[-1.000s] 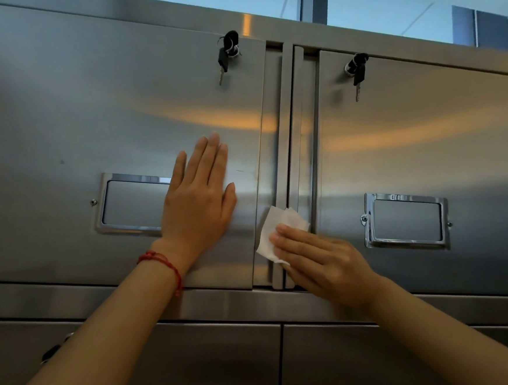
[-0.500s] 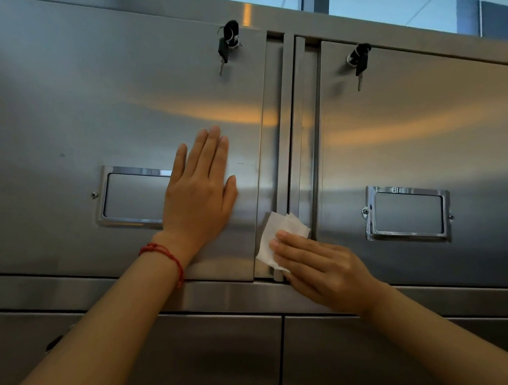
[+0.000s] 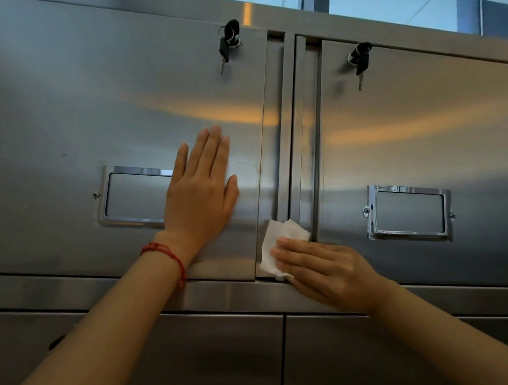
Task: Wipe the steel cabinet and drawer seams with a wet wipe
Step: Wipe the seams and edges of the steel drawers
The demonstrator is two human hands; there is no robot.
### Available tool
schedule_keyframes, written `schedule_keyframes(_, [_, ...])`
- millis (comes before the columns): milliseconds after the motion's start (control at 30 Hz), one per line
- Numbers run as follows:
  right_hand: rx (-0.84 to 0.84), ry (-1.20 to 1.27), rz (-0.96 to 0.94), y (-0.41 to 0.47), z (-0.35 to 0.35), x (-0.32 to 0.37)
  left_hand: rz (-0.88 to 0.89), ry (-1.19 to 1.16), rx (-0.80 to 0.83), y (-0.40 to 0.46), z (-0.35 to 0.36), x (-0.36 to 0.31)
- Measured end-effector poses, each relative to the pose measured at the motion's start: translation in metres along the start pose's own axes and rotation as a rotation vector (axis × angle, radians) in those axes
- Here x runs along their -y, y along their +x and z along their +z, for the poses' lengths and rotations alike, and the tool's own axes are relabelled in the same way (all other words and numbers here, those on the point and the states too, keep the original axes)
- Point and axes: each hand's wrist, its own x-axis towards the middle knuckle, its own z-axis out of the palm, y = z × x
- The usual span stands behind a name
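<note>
A steel cabinet fills the view, with a left door and a right door split by a vertical seam. My left hand lies flat on the left door, fingers straight, a red string on the wrist. My right hand presses a folded white wet wipe with straight fingers against the bottom end of the seam, just above the horizontal rail. Part of the wipe is hidden under my fingers.
Black-capped keys hang from the left lock and from the right lock. Chrome label frames sit on the left door and the right door. Lower doors lie below the rail. A window is above.
My right hand and the wipe have slid slightly down the seam towards its bottom end. My left hand has stayed flat on the left door.
</note>
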Motion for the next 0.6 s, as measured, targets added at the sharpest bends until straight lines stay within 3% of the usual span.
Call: schedule_keyframes(600, [-0.157, -0.05, 0.214, 0.062, -0.014, -0.07, 0.001, -0.003, -0.022, 0.0, -0.001, 0.0])
